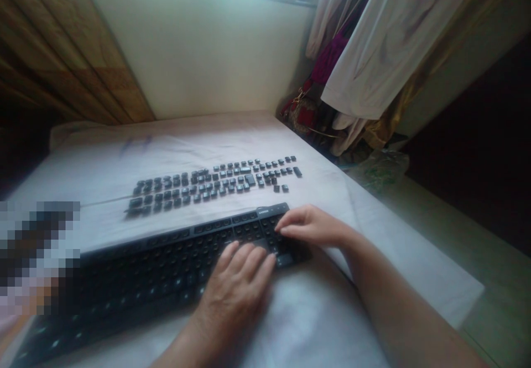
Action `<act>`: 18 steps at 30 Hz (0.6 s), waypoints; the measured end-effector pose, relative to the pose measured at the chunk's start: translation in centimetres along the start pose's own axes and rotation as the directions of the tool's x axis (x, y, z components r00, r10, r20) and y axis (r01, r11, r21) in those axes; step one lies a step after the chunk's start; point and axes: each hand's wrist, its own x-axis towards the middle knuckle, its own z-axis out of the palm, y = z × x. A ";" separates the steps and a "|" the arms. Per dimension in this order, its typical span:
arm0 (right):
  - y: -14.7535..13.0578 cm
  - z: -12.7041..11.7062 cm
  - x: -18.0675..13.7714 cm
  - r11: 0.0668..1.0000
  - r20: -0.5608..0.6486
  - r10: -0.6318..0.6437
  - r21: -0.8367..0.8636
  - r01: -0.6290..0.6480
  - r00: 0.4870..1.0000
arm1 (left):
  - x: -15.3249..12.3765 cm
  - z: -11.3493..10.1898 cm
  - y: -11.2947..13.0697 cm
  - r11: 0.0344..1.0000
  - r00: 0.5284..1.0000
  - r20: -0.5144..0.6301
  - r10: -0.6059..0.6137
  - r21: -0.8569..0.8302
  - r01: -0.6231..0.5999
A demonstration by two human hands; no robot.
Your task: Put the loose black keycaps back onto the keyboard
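Your left hand (237, 280) lies loosely spread over the keyboard (174, 265), which runs near left to far right; your right hand (312, 225), fingertips bunched, grip unclear, touches its right end. Loose keys (207, 186) lie beyond.

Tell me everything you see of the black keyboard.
The keyboard is long, black and plastic-looking, with a border strip along its far edge and pale lettering near the far right corner, too small to read. Through the blur, many key positions look like bare sockets without caps. It lies face up and slanted on the pale sheet, its left end partly obscured. The left-hand grip lies over its near right part; the right-hand grip appears to touch its right end.
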 end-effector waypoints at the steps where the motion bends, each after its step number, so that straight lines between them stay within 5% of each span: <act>1: 0.0 -0.1 0.0 0.999 -0.002 0.010 0.045 -0.010 1.000 | 0.0 0.0 0.0 1.000 1.000 -0.011 -0.001 -0.006 0.001; 10: 0.6 -0.1 0.7 0.890 -0.088 0.135 0.448 -0.081 0.987 | -0.3 0.4 -0.1 1.000 0.999 -0.045 0.002 -0.002 -0.002; 18: 1.4 -2.4 2.1 0.938 -0.213 0.151 0.340 -0.072 0.965 | -0.6 0.8 -0.2 1.000 0.997 -0.083 0.006 0.017 -0.004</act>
